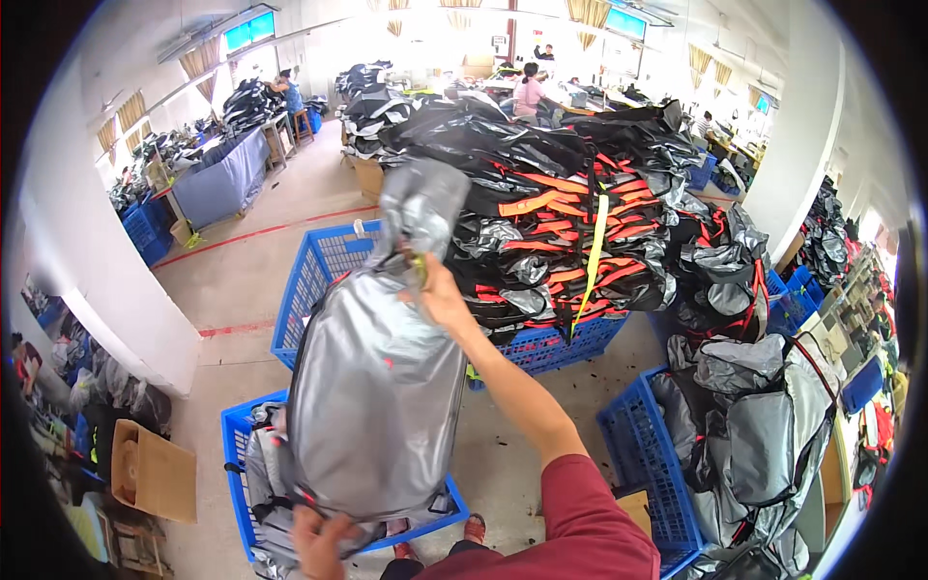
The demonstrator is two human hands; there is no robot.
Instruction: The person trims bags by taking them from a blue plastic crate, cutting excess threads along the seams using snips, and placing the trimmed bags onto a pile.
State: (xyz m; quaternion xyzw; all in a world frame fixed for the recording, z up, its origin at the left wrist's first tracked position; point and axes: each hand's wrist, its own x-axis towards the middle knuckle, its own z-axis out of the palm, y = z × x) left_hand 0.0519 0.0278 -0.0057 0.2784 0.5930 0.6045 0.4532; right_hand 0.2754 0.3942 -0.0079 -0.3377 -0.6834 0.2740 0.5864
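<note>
I hold a grey bag wrapped in clear plastic [372,396] up in front of me. My right hand [440,295] grips its top, where the bunched plastic [418,208] sticks upward. My left hand [319,541] grips its bottom edge. The bag hangs above a blue crate [235,435] that holds more grey wrapped bags.
An empty blue crate [314,275] stands behind. A tall heap of black and orange wrapped bags [561,222] fills crates ahead. At right a blue crate [643,454] holds grey bags. A cardboard box [155,474] sits at left. People work at tables in the back.
</note>
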